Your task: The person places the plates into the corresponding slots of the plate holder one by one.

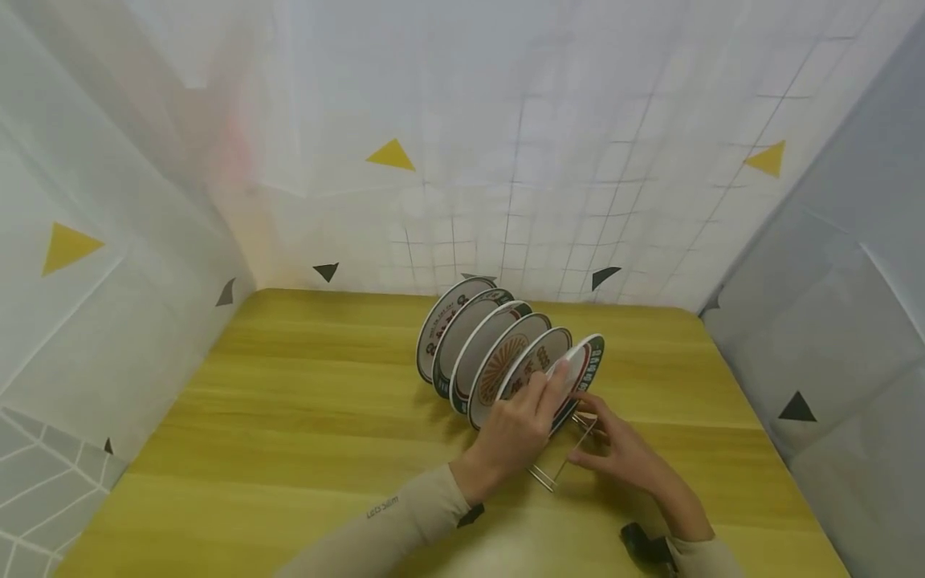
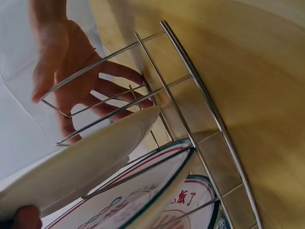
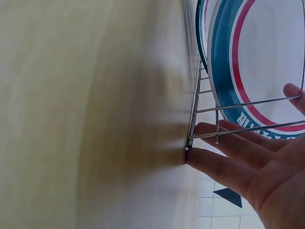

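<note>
Several round plates [image 1: 506, 365] with printed rims stand on edge in a row in a metal wire dish rack [image 1: 543, 478]. My left hand [image 1: 516, 425] grips the nearest plate [image 1: 591, 361], which leans in the rack's near end; a fingertip lies on this plate's pale underside [image 2: 86, 162] in the left wrist view. At the rack's near end, my right hand [image 1: 621, 453] holds the wire frame, thumb and fingers spread across it. In the right wrist view, its fingers [image 3: 233, 167] reach the base wires and its thumb touches an upper wire. Much of the rack is hidden behind the plates.
The rack stands on a yellow wood-grain table [image 1: 325, 385]. Pale sheets with triangle prints form a back wall [image 1: 462, 160] and two side walls around it. Dark wrist straps [image 1: 643, 546] show near the table's front.
</note>
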A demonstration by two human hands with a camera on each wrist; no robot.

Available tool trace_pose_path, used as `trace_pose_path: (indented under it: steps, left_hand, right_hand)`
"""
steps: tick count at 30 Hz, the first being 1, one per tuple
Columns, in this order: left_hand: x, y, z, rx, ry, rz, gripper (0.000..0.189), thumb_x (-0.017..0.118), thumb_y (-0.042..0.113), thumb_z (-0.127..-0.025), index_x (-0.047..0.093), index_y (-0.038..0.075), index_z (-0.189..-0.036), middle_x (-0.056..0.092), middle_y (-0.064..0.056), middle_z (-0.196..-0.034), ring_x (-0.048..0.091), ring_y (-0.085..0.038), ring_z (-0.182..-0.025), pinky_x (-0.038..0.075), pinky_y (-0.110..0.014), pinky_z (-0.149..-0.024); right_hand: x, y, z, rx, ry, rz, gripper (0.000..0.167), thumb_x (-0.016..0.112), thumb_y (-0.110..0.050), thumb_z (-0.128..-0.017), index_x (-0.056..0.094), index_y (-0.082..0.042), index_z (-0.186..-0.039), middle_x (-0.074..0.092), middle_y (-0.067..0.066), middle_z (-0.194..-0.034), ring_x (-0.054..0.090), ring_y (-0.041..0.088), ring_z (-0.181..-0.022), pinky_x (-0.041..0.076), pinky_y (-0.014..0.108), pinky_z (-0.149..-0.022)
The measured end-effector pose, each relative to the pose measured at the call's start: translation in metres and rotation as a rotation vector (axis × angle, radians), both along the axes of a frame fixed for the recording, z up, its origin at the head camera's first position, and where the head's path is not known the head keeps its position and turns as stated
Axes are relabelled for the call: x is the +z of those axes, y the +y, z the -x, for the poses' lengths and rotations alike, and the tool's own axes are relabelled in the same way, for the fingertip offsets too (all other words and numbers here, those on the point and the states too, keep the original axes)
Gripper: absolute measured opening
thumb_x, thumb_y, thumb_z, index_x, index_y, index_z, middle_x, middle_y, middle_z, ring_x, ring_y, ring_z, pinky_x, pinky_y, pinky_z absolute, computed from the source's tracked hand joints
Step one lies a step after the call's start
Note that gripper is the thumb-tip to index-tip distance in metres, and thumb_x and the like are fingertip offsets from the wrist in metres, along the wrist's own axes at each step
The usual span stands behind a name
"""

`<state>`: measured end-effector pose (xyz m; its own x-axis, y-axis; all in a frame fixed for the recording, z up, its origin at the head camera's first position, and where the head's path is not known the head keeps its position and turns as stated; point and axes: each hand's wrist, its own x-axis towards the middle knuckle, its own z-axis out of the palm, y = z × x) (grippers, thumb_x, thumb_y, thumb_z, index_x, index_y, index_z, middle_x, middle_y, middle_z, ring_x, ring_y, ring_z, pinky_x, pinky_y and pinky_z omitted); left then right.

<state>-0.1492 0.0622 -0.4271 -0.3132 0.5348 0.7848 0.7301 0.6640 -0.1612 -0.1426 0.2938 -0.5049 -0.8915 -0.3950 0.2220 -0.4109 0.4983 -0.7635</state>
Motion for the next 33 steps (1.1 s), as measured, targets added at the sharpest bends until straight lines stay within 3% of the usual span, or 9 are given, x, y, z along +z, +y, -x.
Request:
trace_pose_path:
  steps: [8, 10, 17, 24, 27, 30, 33]
  left_hand:
    - [-0.007, -0.001, -0.002, 0.070, -0.071, -0.041, 0.061, 0.064, 0.006, -0.080, 0.046, -0.002, -0.138, 0.052, -0.010, -0.096, 0.055, -0.009, -0.061, 0.046, -0.015, -0.044]
    - [-0.009, -0.003, -0.005, 0.084, -0.109, -0.044, 0.062, 0.063, 0.005, -0.079, 0.044, 0.000, -0.138, 0.050, -0.010, -0.096, 0.054, -0.008, -0.056, 0.045, -0.016, -0.041]
    - [-0.019, -0.010, -0.015, 0.113, -0.184, -0.041, 0.050, 0.041, 0.003, -0.092, 0.036, 0.000, -0.142, 0.049, -0.012, -0.097, 0.045, -0.004, -0.044, 0.038, -0.016, -0.035]
    - [-0.017, -0.014, -0.020, 0.088, -0.253, -0.046, 0.060, 0.059, 0.004, -0.086, 0.036, 0.002, -0.141, 0.048, -0.010, -0.095, 0.045, -0.004, -0.044, 0.035, -0.014, -0.035]
    - [-0.012, -0.017, -0.023, 0.109, -0.189, -0.033, 0.057, 0.059, 0.014, -0.090, 0.038, 0.001, -0.141, 0.051, -0.011, -0.098, 0.046, -0.004, -0.046, 0.036, -0.013, -0.035]
    - [-0.004, -0.021, -0.028, 0.099, 0.010, -0.023, 0.048, 0.054, 0.022, -0.094, 0.048, -0.002, -0.135, 0.057, -0.012, -0.099, 0.051, -0.007, -0.052, 0.041, -0.014, -0.038]
    - [0.000, -0.021, -0.039, 0.026, 0.178, -0.022, 0.040, 0.051, 0.022, -0.094, 0.059, -0.001, -0.125, 0.061, -0.009, -0.092, 0.051, -0.009, -0.057, 0.041, -0.013, -0.039]
  right_hand:
    - [0.000, 0.000, 0.001, -0.019, 0.021, -0.005, 0.087, 0.082, -0.013, -0.079, 0.032, -0.012, -0.150, 0.049, 0.016, -0.129, 0.052, 0.041, -0.117, 0.048, 0.061, -0.090]
    - [-0.001, 0.000, 0.001, -0.018, 0.018, -0.005, 0.086, 0.082, -0.014, -0.079, 0.032, -0.012, -0.150, 0.051, 0.015, -0.124, 0.054, 0.040, -0.115, 0.048, 0.061, -0.090]
    - [-0.001, -0.002, 0.002, -0.025, 0.020, -0.018, 0.087, 0.082, -0.016, -0.079, 0.032, -0.013, -0.150, 0.054, 0.014, -0.121, 0.056, 0.038, -0.113, 0.048, 0.062, -0.091]
    - [-0.002, -0.005, 0.000, -0.013, -0.018, 0.012, 0.089, 0.082, -0.015, -0.079, 0.030, -0.012, -0.151, 0.054, 0.018, -0.120, 0.055, 0.042, -0.111, 0.047, 0.064, -0.089]
    - [-0.001, -0.005, 0.000, -0.006, 0.001, 0.009, 0.089, 0.081, -0.012, -0.080, 0.028, -0.010, -0.152, 0.055, 0.019, -0.119, 0.057, 0.042, -0.110, 0.048, 0.062, -0.089]
    - [0.001, -0.003, 0.001, -0.022, 0.061, 0.009, 0.082, 0.076, -0.004, -0.083, 0.030, -0.008, -0.151, 0.058, 0.019, -0.118, 0.059, 0.039, -0.108, 0.053, 0.053, -0.089]
    - [0.004, 0.002, 0.002, -0.051, 0.119, 0.039, 0.069, 0.067, 0.004, -0.087, 0.036, -0.004, -0.148, 0.060, 0.019, -0.118, 0.061, 0.031, -0.107, 0.055, 0.037, -0.089]
